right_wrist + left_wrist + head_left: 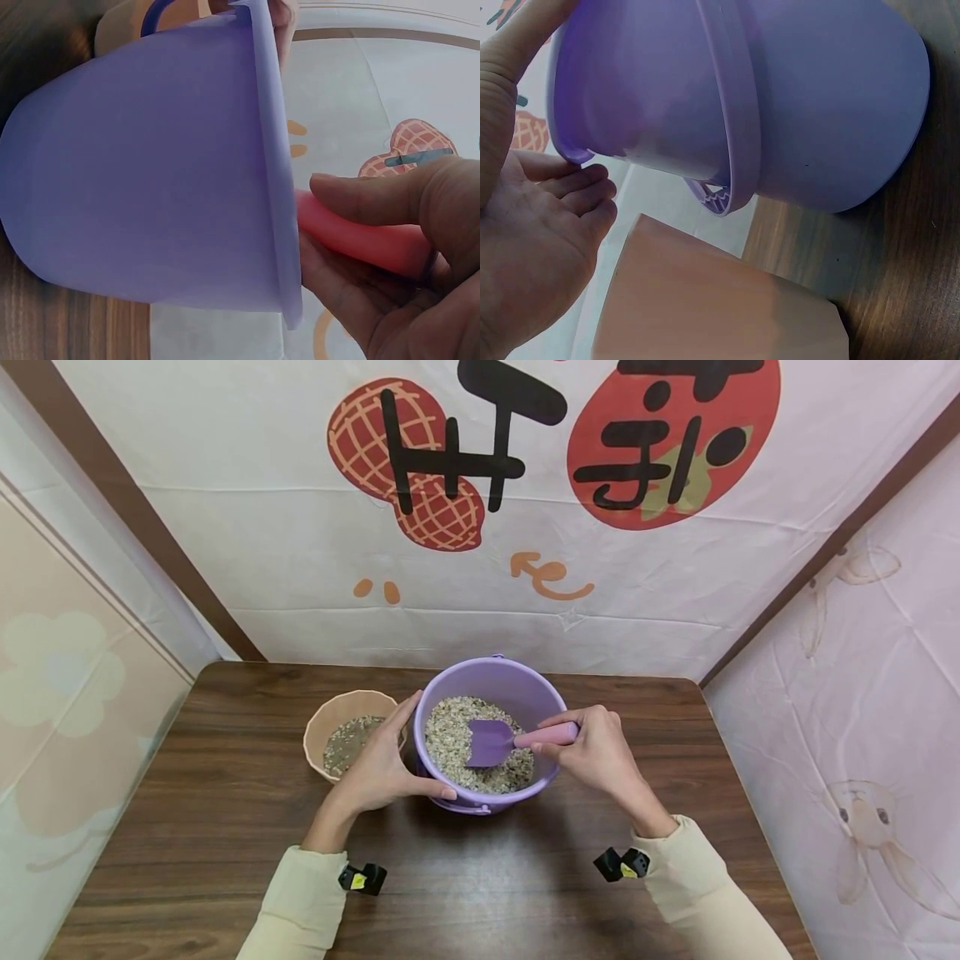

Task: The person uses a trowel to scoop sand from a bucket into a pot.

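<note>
A lilac bucket (551, 781) stands on the table, partly filled with pale, coarse grit (450, 739). My left hand (378, 772) holds the bucket's rim at the left, thumb along the near side and fingertips toward the back. In the left wrist view, its smaller fingers (592, 196) are loosely bent beside the rim. My right hand (596, 747) grips the pink handle of a toy shovel (491, 743) over the bucket's right rim. The shovel's purple blade lies over the grit. In the right wrist view, the bucket wall hides the blade, leaving the handle (367, 236) visible.
Close to the bucket's left side is a peach bowl (318, 727), partly behind my left hand, with scattered grains over its greyish bottom. The bucket's carrying handle (739, 97) hangs down along its side. A printed cloth (300, 543) hangs behind the brown wooden table (202, 810).
</note>
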{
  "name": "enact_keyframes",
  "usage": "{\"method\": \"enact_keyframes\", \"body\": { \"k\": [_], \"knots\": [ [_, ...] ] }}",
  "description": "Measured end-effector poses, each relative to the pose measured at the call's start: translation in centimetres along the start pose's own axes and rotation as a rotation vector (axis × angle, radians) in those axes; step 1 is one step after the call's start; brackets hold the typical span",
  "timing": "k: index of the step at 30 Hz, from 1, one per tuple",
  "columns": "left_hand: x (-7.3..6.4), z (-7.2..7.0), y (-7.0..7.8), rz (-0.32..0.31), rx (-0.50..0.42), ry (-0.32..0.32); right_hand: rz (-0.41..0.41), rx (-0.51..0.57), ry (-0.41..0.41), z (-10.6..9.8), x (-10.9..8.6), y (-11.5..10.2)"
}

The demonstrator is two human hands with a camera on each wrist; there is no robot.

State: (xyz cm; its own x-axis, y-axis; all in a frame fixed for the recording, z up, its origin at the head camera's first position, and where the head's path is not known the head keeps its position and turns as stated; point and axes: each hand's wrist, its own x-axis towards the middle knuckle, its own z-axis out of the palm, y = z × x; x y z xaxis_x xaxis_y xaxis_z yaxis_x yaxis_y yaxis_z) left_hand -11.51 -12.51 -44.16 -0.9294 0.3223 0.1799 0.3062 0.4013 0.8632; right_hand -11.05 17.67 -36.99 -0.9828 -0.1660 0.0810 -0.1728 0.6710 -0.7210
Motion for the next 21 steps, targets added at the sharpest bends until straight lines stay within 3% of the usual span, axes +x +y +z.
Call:
{"method": "enact_keyframes", "body": {
  "k": [21],
  "knots": [
    [0.01,0.12,-0.13,-0.006,-0.008,0.007,0.056,0.046,0.019,0.15,0.22,0.36]
  ]
}}
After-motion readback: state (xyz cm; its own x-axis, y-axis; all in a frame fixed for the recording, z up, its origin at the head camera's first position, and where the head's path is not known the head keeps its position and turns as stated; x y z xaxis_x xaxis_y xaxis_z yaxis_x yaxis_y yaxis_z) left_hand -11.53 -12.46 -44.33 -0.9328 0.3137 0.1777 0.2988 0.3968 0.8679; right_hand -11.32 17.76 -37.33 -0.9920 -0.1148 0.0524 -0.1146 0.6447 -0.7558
